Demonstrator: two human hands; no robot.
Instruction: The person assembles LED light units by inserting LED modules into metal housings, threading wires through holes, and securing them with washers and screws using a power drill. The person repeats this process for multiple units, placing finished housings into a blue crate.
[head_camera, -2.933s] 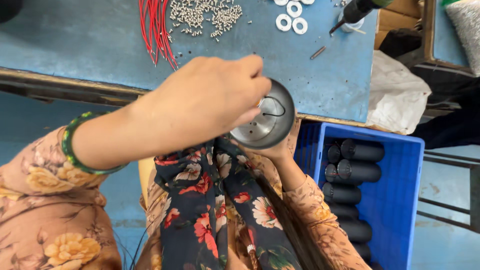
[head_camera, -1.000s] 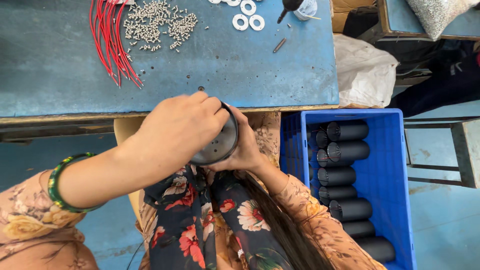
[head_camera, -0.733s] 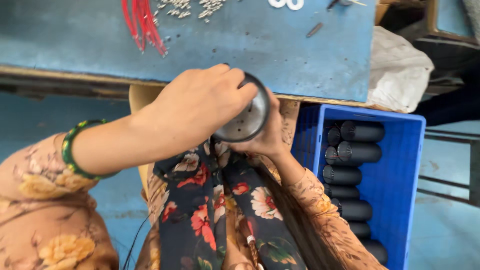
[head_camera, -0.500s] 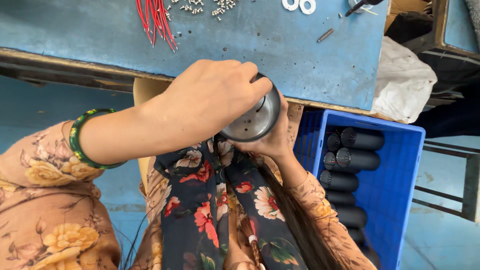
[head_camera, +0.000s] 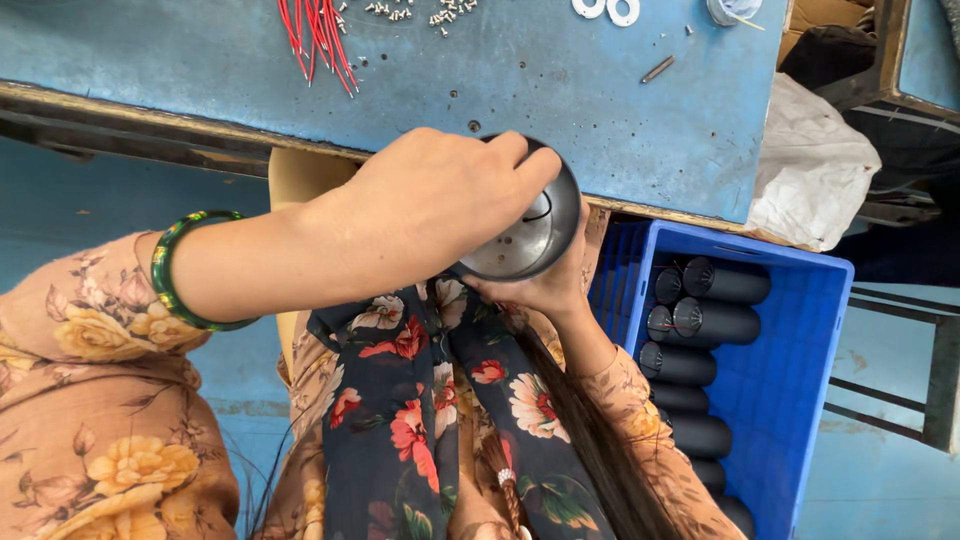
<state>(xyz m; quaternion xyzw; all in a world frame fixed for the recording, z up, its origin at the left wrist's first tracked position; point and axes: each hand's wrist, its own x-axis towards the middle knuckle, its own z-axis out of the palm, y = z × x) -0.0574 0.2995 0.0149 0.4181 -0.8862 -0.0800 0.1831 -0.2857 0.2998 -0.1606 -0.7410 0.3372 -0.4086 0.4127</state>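
The round silver metal cup (head_camera: 525, 232) sits just off the near edge of the worn blue table (head_camera: 520, 90), above the lap; the left hand (head_camera: 430, 215) covers its top, fingers curled over the rim, while the right hand (head_camera: 545, 288) cups it from below, fingers wrapped under. Just to the right, a blue plastic crate (head_camera: 800, 370) of black cylinders (head_camera: 715, 322) hems that side. Red wires (head_camera: 318, 35), small screws (head_camera: 440, 12) and white rings (head_camera: 605, 10) lie well apart at the table's far edge.
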